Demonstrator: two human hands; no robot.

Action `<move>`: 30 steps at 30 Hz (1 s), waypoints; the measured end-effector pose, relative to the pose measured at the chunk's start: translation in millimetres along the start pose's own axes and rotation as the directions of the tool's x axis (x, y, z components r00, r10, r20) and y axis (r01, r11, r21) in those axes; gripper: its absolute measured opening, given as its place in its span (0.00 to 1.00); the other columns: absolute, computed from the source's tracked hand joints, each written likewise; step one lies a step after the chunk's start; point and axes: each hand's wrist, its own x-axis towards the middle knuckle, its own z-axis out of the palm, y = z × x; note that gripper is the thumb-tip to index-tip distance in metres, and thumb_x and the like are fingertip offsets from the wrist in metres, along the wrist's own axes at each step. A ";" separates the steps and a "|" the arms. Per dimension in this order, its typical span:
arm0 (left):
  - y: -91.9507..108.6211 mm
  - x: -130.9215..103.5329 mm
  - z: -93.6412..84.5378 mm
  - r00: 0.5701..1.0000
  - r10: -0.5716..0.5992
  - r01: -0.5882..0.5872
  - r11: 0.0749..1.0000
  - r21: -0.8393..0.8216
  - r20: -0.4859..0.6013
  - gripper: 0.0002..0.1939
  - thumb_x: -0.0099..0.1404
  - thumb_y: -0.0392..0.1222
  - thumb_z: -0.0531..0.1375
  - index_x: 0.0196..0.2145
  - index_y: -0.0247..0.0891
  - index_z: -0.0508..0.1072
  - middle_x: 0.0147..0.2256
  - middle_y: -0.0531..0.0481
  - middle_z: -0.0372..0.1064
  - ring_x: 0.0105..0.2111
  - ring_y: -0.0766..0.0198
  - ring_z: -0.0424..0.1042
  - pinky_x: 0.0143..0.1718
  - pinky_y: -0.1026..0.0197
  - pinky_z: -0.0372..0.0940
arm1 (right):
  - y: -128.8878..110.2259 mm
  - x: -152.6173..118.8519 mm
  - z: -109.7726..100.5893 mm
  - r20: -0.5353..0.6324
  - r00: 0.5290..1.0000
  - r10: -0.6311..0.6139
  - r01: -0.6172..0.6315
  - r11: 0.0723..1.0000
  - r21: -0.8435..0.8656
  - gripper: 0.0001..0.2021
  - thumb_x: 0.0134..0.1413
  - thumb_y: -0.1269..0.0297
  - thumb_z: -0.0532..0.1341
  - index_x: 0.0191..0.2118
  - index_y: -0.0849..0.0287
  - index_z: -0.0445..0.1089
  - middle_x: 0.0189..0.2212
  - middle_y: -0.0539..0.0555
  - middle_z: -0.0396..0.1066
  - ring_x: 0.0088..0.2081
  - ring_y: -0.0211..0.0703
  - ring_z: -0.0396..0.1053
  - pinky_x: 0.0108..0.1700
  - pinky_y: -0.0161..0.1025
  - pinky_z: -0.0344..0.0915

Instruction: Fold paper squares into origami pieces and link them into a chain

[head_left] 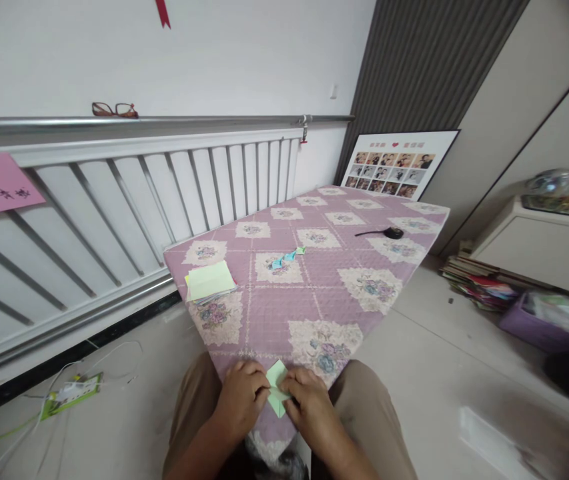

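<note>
A light green square of paper [277,373] lies at the near corner of the table, on the floral tablecloth [274,320], one corner pointing away from the person and creases running across it. The left hand [247,395] pinches its left corner between curled fingers and thumb; the right hand [309,398] pinches the opposite side, thumb nearer the body, fingers reaching over the sheet. How far each thumb tucks underneath is hidden. The step in hand appears to be an early fold, since the sheet looks mostly flat. The next move seems to call for matching the edges, then pressing the crease firmly against the cloth while one hand steadies the paper. Farther up the table sit a row of small folded blue and green paper pieces [290,256] and, to the left, a stack of paper sheets [211,280], both well apart from the hands
</note>
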 end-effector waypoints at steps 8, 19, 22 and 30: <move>-3.0 4.5 2.8 0.996 -0.087 0.088 0.996 0.032 -0.030 0.06 0.60 0.35 0.57 0.28 0.39 0.73 0.35 0.50 0.67 0.38 0.61 0.65 0.41 0.58 0.57 | 6.9 3.3 4.2 -0.108 0.992 0.064 -0.086 0.974 -0.210 0.04 0.53 0.69 0.62 0.28 0.57 0.68 0.31 0.53 0.67 0.37 0.47 0.64 0.39 0.41 0.59; 0.7 13.7 -1.7 0.978 -0.207 0.204 0.972 0.117 0.017 0.06 0.61 0.39 0.57 0.26 0.38 0.71 0.34 0.49 0.66 0.37 0.61 0.65 0.41 0.60 0.56 | 6.4 5.5 -3.9 -0.152 0.976 0.154 -0.191 0.943 -0.272 0.10 0.57 0.62 0.60 0.25 0.56 0.68 0.30 0.53 0.67 0.37 0.47 0.64 0.39 0.41 0.56; 2.6 14.6 -2.8 0.977 -0.210 0.204 0.967 0.150 0.026 0.08 0.63 0.41 0.56 0.27 0.39 0.71 0.35 0.49 0.66 0.38 0.61 0.65 0.42 0.60 0.56 | 7.4 7.3 -3.3 -0.166 0.972 0.166 -0.209 0.935 -0.286 0.10 0.57 0.61 0.60 0.25 0.56 0.68 0.30 0.53 0.67 0.37 0.47 0.65 0.38 0.41 0.55; 2.7 18.9 -2.1 0.978 -0.205 0.191 0.949 0.249 0.032 0.09 0.64 0.43 0.55 0.29 0.38 0.70 0.36 0.48 0.66 0.39 0.59 0.65 0.40 0.59 0.56 | 9.0 11.6 -0.3 -0.203 0.967 0.152 -0.212 0.924 -0.318 0.10 0.54 0.61 0.61 0.24 0.56 0.67 0.28 0.53 0.67 0.35 0.46 0.64 0.37 0.41 0.54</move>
